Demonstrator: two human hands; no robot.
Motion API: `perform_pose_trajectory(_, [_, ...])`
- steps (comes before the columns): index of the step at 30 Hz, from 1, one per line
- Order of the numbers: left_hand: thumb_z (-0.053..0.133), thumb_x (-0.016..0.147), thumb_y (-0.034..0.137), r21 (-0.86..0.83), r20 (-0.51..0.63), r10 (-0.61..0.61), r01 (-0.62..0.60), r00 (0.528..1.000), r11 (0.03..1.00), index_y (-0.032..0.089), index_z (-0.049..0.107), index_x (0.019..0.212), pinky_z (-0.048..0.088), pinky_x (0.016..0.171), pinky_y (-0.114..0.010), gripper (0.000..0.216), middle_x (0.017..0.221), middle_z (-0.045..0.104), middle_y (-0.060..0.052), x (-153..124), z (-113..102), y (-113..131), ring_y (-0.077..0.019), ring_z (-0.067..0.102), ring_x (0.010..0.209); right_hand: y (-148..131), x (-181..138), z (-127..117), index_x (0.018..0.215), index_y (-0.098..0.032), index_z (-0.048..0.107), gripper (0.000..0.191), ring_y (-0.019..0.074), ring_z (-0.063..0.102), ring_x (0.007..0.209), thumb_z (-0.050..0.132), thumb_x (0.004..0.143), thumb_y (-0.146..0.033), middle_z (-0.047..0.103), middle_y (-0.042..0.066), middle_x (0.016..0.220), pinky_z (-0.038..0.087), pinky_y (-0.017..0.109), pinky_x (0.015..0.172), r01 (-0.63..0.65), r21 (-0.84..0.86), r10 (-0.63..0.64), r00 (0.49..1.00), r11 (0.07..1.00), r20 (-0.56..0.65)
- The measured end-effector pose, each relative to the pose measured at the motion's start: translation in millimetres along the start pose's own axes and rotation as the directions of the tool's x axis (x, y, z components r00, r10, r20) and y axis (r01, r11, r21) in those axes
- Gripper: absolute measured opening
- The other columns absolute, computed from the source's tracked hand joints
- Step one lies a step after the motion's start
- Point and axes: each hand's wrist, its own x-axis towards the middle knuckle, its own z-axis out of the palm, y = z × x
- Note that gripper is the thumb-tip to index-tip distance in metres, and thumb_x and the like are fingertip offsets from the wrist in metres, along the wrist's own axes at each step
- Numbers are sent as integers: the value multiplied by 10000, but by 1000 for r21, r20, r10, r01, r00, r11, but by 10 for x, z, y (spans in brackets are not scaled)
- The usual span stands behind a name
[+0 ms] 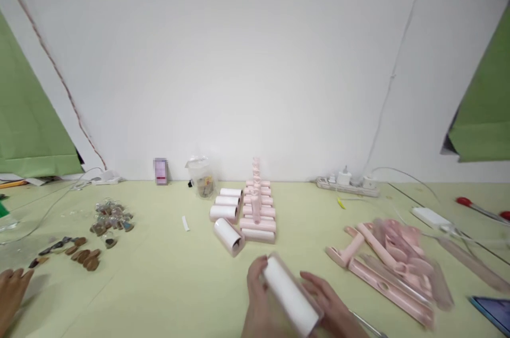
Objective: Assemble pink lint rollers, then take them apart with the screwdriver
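Observation:
A white lint roller refill (290,295) is held tilted above the near middle of the table, its outline slightly blurred. My left hand (257,293) wraps its left side, thumb near the upper end. My right hand (329,303) is closed around the lower right side, its inner fingers partly hidden by the roll. Just beyond lies another white roll (228,236), with several more white rolls (223,213) behind it. Beside them, pink lint rollers (258,225) form a neat row, handles lined up towards the wall.
Pink handles and covers (392,274) are heaped at right, near a metal rod (368,323) and a phone (492,312). A power strip (346,186) stands by the wall. At left are small brown pieces (85,258) and another person's hand (11,295).

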Motion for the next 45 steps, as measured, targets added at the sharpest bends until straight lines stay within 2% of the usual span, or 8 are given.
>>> perform_pose_trajectory(4, [796,338,320,57,266,300,-326,916,944,201,286,1200,340,943,-486,1009,1316,232,-153,386,81,390,-351,249,1216,-611,21,-13,1125,-213,481,524,240,497,1029,586,723,-532,551,79,1093,403,308,825,-12,77,9,999,997,48])
perform_pose_trajectory(7, [797,327,451,-31,279,429,-439,859,898,201,237,1211,343,938,-481,1076,1330,199,-159,623,180,542,-336,231,1229,-892,28,-5,1091,-212,521,448,253,521,986,625,727,-451,592,62,1032,435,330,776,-100,246,69,989,964,132])
perform_pose_trajectory(11, [602,650,494,-171,125,91,-69,988,983,173,258,1199,296,964,-436,723,1262,338,-158,765,344,537,-275,321,1196,-836,64,21,971,-172,603,332,239,523,993,580,770,-435,628,62,968,415,338,849,-193,610,99,978,769,184])
perform_pose_trajectory(15, [502,709,519,-210,356,-136,221,925,953,111,398,1104,437,694,-323,576,859,566,-106,850,375,435,-227,563,827,-736,48,49,1103,-154,550,367,205,465,1085,539,823,-391,572,65,1112,372,309,930,-268,722,77,955,638,286])
perform_pose_trajectory(23, [605,612,539,8,321,-135,140,937,990,220,526,1035,382,572,-251,536,790,567,-29,1061,132,682,-202,553,712,-726,94,-36,1095,-137,535,572,267,520,1007,509,755,-597,614,114,1015,400,434,889,-411,821,267,907,396,326])
perform_pose_trajectory(28, [592,625,502,141,368,-114,66,923,988,226,527,1035,400,573,-266,499,803,585,-30,1056,109,870,-216,570,704,-633,123,-44,906,-195,612,368,210,591,841,552,761,-528,654,45,856,480,330,765,-446,851,348,872,277,344])
perform_pose_trajectory(38, [622,615,313,-385,127,-40,86,991,919,203,387,1103,450,683,-268,552,940,482,-34,972,-83,214,-153,524,760,-875,95,-215,1015,-216,614,361,121,521,954,632,731,-438,606,22,996,424,178,809,-283,874,116,959,396,257])
perform_pose_trajectory(45, [678,563,276,-54,479,-165,217,862,975,198,416,1097,408,833,-323,600,1104,462,-75,693,-48,-43,-255,436,1063,-896,9,-183,1010,-224,630,373,174,527,920,561,760,-493,609,43,931,471,238,738,-228,846,194,969,483,150])
